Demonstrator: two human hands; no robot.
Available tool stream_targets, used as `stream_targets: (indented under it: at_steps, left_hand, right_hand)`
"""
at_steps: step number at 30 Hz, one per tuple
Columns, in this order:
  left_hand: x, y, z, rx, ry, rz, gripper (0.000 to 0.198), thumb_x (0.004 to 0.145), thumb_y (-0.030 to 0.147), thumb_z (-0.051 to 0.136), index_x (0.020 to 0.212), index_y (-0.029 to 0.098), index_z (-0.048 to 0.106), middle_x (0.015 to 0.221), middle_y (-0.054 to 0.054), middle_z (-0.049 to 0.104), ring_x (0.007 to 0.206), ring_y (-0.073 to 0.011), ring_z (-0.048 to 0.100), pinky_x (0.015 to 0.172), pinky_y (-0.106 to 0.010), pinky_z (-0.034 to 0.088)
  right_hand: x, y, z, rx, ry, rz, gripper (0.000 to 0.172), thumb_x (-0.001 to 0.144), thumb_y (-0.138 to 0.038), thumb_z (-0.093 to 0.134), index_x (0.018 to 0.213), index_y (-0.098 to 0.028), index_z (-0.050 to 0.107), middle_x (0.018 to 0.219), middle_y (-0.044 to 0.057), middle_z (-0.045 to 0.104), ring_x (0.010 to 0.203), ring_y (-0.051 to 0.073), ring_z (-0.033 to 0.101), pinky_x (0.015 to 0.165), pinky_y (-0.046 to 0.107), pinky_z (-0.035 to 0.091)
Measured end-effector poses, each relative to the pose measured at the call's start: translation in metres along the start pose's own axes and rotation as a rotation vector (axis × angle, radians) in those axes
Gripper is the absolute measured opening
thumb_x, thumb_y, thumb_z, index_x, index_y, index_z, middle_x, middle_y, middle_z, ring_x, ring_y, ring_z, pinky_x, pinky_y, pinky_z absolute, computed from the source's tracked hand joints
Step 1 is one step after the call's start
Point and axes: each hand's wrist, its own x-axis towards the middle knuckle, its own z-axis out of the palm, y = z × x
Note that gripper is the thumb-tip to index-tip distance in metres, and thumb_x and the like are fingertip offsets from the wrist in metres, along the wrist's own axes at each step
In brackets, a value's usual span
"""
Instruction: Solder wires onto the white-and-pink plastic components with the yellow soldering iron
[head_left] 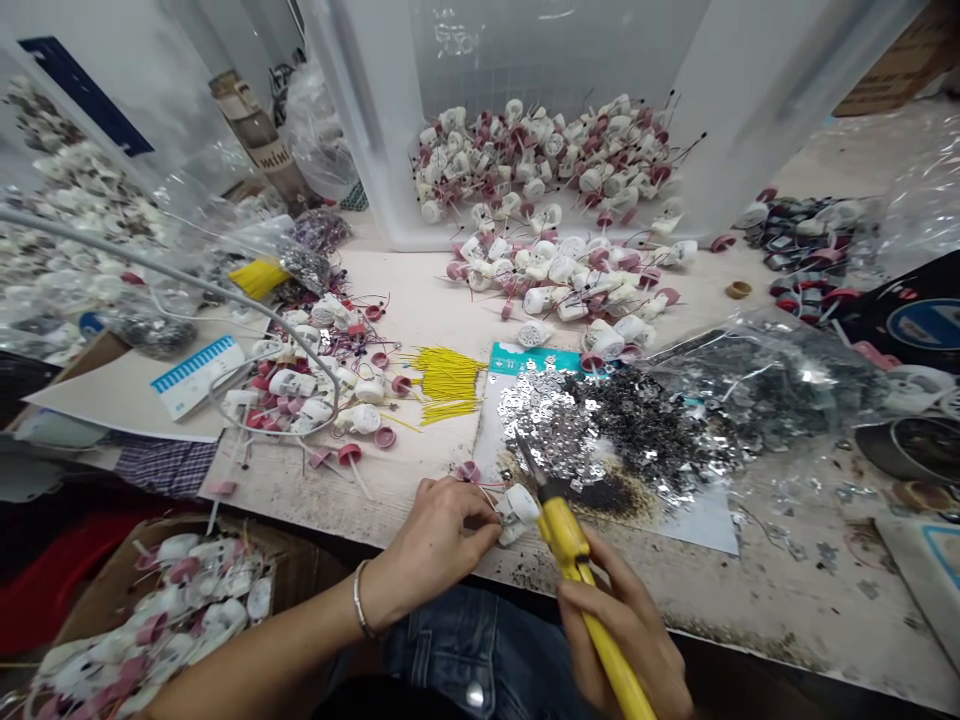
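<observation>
My left hand [442, 530], with a bracelet at its wrist, pinches a small white plastic housing [517, 512] near the table's front edge. Thin red wire and a pink cap [469, 471] lie just beyond those fingers. Wrapped in my right hand [626, 625] is a yellow-handled screwdriver [566, 540] with a slim metal shaft. Its tip points up and away, over the edge of a heap of small silver metal plates [551, 415]. Beside that heap spreads a pile of tiny dark pieces [652, 430], too small to make out singly.
Yellow wires [448, 385] lie left of the plates. White housings with pink caps fill a translucent bin [382, 225] at the back and a cardboard box [292, 580] at lower left; more lie on the table. A grey cable [187, 275] loops across the left side.
</observation>
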Motion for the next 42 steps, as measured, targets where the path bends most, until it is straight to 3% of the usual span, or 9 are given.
stream_targets:
  at_steps: [8, 12, 15, 22, 26, 30, 35, 38, 42]
  left_hand:
    - [-0.007, -0.002, -0.003, 0.024, 0.001, 0.017, 0.004, 0.081, 0.022, 0.069, 0.083, 0.02, 0.07, 0.091, -0.003, 0.073, 0.097, -0.0238, 0.062, 0.091, -0.041, 0.041]
    - [-0.015, -0.005, -0.004, 0.116, 0.059, 0.201, 0.057, 0.068, 0.03, 0.079, 0.12, 0.018, 0.06, 0.12, -0.012, 0.066, 0.117, -0.032, 0.054, 0.101, -0.051, 0.036]
    - [-0.029, -0.01, -0.025, 0.123, 0.055, 0.267, 0.049, 0.073, 0.025, 0.071, 0.12, 0.019, 0.06, 0.112, -0.009, 0.07, 0.102, -0.0247, 0.062, 0.099, -0.044, 0.043]
    - [-0.119, -0.058, -0.139, 0.319, -0.035, -0.396, 0.028, 0.075, 0.04, 0.067, 0.099, 0.028, 0.075, 0.094, 0.0, 0.076, 0.083, -0.0247, 0.07, 0.075, -0.032, 0.054]
    - [-0.142, -0.074, -0.158, 0.459, -0.017, -0.596, 0.028, 0.071, 0.046, 0.071, 0.092, 0.028, 0.078, 0.086, 0.0, 0.077, 0.081, -0.0289, 0.071, 0.074, -0.035, 0.054]
    - [-0.09, -0.049, -0.126, 0.36, -0.083, -0.252, 0.035, 0.077, 0.042, 0.069, 0.108, 0.027, 0.073, 0.106, -0.004, 0.075, 0.098, -0.0267, 0.069, 0.087, -0.03, 0.051]
    - [0.043, 0.013, -0.079, 0.271, -0.265, 0.187, 0.024, 0.087, 0.037, 0.06, 0.095, 0.018, 0.073, 0.088, -0.006, 0.074, 0.076, -0.0194, 0.068, 0.071, -0.026, 0.049]
    - [0.125, 0.039, -0.062, 0.344, 0.132, 0.21, 0.02, 0.089, 0.029, 0.057, 0.093, 0.014, 0.069, 0.094, -0.011, 0.071, 0.089, -0.0226, 0.064, 0.08, -0.032, 0.047]
    - [0.195, 0.05, -0.049, 0.345, 0.321, 0.166, 0.032, 0.083, 0.024, 0.064, 0.11, 0.007, 0.059, 0.116, -0.022, 0.061, 0.11, -0.0329, 0.053, 0.094, -0.046, 0.038]
  right_hand:
    - [0.019, 0.023, 0.038, -0.003, -0.012, -0.096, 0.018, 0.076, -0.003, 0.064, 0.084, -0.019, 0.064, 0.124, 0.004, 0.056, 0.097, 0.016, 0.068, 0.072, 0.024, 0.062]
    - [0.023, 0.007, 0.034, 0.006, 0.046, -0.033, 0.019, 0.074, -0.003, 0.068, 0.073, -0.018, 0.056, 0.118, 0.004, 0.055, 0.096, 0.014, 0.067, 0.071, 0.021, 0.061]
    - [0.023, 0.004, 0.034, 0.049, 0.019, 0.002, 0.019, 0.076, -0.009, 0.069, 0.071, -0.019, 0.054, 0.117, 0.004, 0.054, 0.098, 0.015, 0.065, 0.072, 0.024, 0.062]
    - [0.023, 0.016, 0.041, 0.092, 0.051, 0.063, 0.014, 0.079, -0.009, 0.067, 0.074, -0.02, 0.06, 0.116, 0.005, 0.057, 0.097, 0.015, 0.065, 0.074, 0.026, 0.06]
    - [0.024, 0.014, 0.046, 0.117, 0.046, 0.061, 0.014, 0.079, -0.008, 0.067, 0.075, -0.02, 0.06, 0.116, 0.005, 0.058, 0.098, 0.014, 0.065, 0.077, 0.025, 0.059]
    - [0.025, 0.012, 0.042, 0.114, 0.069, 0.056, 0.015, 0.079, -0.007, 0.065, 0.074, -0.02, 0.059, 0.115, 0.005, 0.058, 0.098, 0.015, 0.065, 0.074, 0.025, 0.059]
    - [0.025, 0.014, 0.022, -0.009, 0.119, 0.022, 0.015, 0.078, -0.006, 0.066, 0.074, -0.018, 0.058, 0.114, 0.006, 0.058, 0.1, 0.014, 0.064, 0.075, 0.023, 0.059]
    - [0.022, 0.013, 0.014, -0.065, 0.173, 0.03, 0.016, 0.077, -0.006, 0.067, 0.073, -0.018, 0.058, 0.112, 0.006, 0.059, 0.102, 0.015, 0.064, 0.077, 0.024, 0.058]
    - [0.017, 0.011, 0.013, -0.076, 0.221, 0.021, 0.018, 0.077, -0.004, 0.067, 0.07, -0.018, 0.057, 0.108, 0.006, 0.061, 0.099, 0.015, 0.065, 0.075, 0.023, 0.059]
